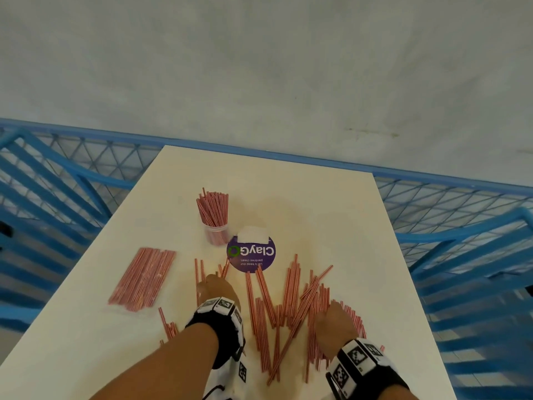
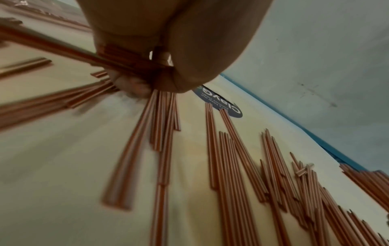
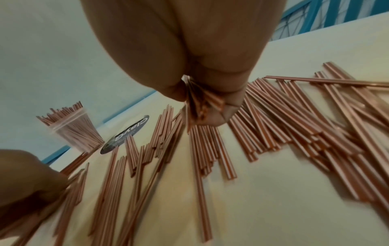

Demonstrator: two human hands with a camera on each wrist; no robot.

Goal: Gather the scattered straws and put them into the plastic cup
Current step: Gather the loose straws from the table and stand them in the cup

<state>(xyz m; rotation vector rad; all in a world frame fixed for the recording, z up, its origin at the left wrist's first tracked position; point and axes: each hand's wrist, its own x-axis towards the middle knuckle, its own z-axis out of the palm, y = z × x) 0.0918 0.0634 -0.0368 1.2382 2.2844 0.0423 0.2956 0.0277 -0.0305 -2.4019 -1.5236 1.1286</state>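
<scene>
From the head view, you are leaning over a white desk (image 1: 288, 197) with both hands down among the scattered straws (image 1: 288, 301): your left hand (image 1: 217, 287) is working the thin patch just in front of the purple round sticker (image 1: 251, 252), and your right hand (image 1: 334, 324) is sitting on the thicker heap to the right. The plastic cup (image 1: 215, 233) is standing upright beyond the left hand, beside the sticker, already bristling with straws, and a flat packet of straws (image 1: 142, 278) is lying well apart to the left. From the left wrist, your fingers (image 2: 130, 84) are curling round a small bundle, which is crossing under the palm while further straws are fanning out on the desk below. From the right wrist, your fingers (image 3: 223, 114) are pinching a tight sheaf of straw ends, the heap spreading out under and to the right of them, the cup showing far left. These straws are looking thin, very light and smooth, so they are likely to roll and slip out of a loose bundle, and a hard squeeze is likely to crease them; you are probably best taking each bunch near its middle, with the ends squared, before tipping it into the cup.
</scene>
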